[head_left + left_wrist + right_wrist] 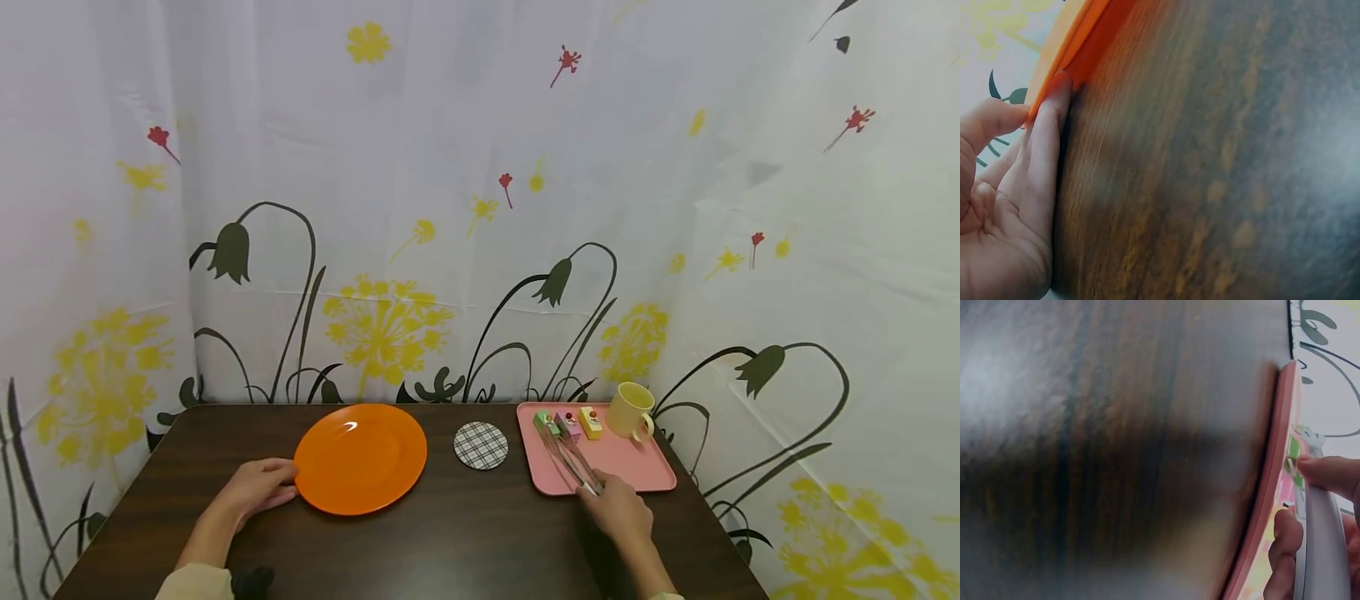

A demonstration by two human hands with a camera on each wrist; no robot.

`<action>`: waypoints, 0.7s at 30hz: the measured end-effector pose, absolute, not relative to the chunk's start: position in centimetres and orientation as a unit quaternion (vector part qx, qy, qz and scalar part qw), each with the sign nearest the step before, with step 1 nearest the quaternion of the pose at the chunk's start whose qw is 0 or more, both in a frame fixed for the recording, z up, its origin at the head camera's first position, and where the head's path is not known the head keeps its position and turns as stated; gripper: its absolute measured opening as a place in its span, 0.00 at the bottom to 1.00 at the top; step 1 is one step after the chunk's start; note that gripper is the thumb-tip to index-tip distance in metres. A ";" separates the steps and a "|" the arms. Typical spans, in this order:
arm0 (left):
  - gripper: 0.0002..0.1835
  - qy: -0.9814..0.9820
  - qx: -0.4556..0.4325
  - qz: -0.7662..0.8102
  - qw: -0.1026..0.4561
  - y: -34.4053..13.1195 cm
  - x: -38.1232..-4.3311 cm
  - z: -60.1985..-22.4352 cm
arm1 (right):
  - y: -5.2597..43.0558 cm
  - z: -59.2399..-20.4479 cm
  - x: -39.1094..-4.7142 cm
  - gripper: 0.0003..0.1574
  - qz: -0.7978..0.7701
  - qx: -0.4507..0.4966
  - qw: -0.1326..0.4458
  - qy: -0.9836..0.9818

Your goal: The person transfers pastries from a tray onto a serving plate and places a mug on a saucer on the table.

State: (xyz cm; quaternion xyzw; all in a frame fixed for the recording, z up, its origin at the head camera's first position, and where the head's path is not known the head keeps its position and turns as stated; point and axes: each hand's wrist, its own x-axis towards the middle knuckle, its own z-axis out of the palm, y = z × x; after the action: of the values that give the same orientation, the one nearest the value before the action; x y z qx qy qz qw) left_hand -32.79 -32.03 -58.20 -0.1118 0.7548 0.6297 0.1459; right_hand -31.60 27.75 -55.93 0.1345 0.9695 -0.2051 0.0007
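My left hand (258, 490) pinches the left rim of a round orange plate (362, 460). In the left wrist view the thumb (1007, 117) lies on top of the rim and fingers reach beneath it. On the right, my right hand (621, 510) holds metal tongs (582, 473) over a pink tray (630, 472). Their tips are at a small green toy cake (547, 422); whether they touch it I cannot tell. A purple cake (568, 426) and a yellow cake (590, 423) sit beside it in a row. The tray's edge (1269, 469) shows in the right wrist view.
A pale yellow mug (630, 408) stands at the tray's back right corner. Between plate and tray lies a round checked coaster (481, 446). A dark wooden table (450, 542) carries everything, and a flower-print curtain (465, 150) hangs behind it.
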 end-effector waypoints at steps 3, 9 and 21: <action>0.31 0.759 -0.102 0.629 0.134 -31.5 -32.9 -58.2 | 27.9 -55.7 -31.6 0.40 -0.185 0.141 -0.001 0.973; 0.29 0.773 -0.103 0.615 0.116 -31.1 -32.9 -58.1 | 27.9 -55.6 -31.6 0.40 -0.181 0.143 0.004 0.973; 0.28 0.782 -0.109 0.604 0.107 -31.3 -32.1 -58.3 | 27.1 -55.9 -31.4 0.39 -0.194 0.143 0.006 0.971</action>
State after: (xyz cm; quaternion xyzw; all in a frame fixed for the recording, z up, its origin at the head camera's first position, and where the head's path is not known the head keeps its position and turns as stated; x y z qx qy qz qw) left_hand -32.10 -31.32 -58.27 -0.1087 0.7820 0.6043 0.1070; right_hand -31.40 27.11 -55.87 0.1426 0.9705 -0.1942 0.0059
